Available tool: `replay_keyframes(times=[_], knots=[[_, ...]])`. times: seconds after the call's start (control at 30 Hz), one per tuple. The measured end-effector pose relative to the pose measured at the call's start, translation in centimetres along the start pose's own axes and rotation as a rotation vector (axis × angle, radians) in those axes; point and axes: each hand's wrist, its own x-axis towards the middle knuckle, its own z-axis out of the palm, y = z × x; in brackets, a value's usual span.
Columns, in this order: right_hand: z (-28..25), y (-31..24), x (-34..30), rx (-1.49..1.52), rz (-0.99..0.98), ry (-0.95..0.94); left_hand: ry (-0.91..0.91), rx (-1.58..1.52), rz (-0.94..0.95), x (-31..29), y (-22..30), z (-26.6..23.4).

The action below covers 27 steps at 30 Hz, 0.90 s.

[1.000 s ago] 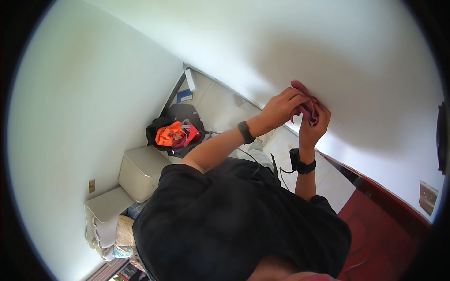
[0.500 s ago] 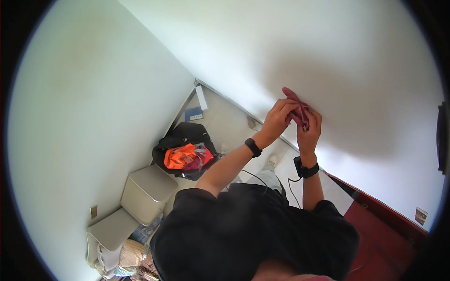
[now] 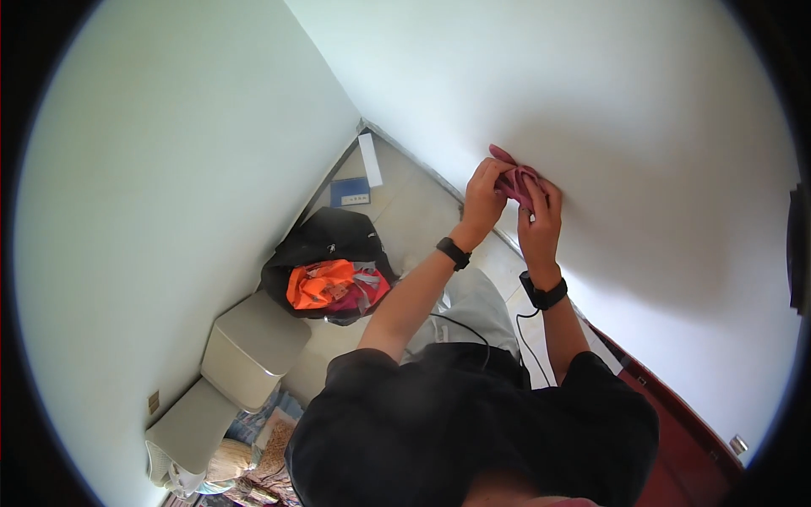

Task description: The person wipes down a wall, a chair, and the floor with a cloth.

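Up near the white wall, both my hands hold a dusty-pink, soft-looking folded item (image 3: pixel 515 188); its exact kind I cannot make out. One rounded flap of it sticks out past the fingers on the upper left. My left hand (image 3: pixel 483 199) grips its left side, fingers curled over the edge. From the right, my right hand (image 3: pixel 541 226) has its fingers bent onto the folds. Black bands circle both wrists, and a dark cable hangs from the right one.
A black bag (image 3: pixel 325 232) with orange and red fabric lies on the floor. Two grey boxy bins (image 3: pixel 253 351) line the left wall, bundles beside them. A blue flat box (image 3: pixel 350 192) and a white strip (image 3: pixel 370 160) lie by the corner; red furniture (image 3: pixel 676 439) stands lower right.
Both hands and the pink item have shifted slightly left and up in the view. The right fingers now reach farther over the folds. The view itself has moved a little.
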Motion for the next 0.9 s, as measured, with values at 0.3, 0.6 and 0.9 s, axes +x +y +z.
replay_keyframes(times=[0.3,0.6,0.9], knots=[[11.2,6.1,-1.4,0.020,-0.194,0.048,0.119,0.196,0.187,-0.5,-11.2,-2.5],[18.6,8.7,-1.5,0.098,-0.436,0.373,0.229,0.206,0.471,-0.1,-17.0,-4.1],[20.2,7.4,-1.6,0.171,-0.440,0.559,0.239,0.339,0.603,-0.3,-17.3,-4.6]])
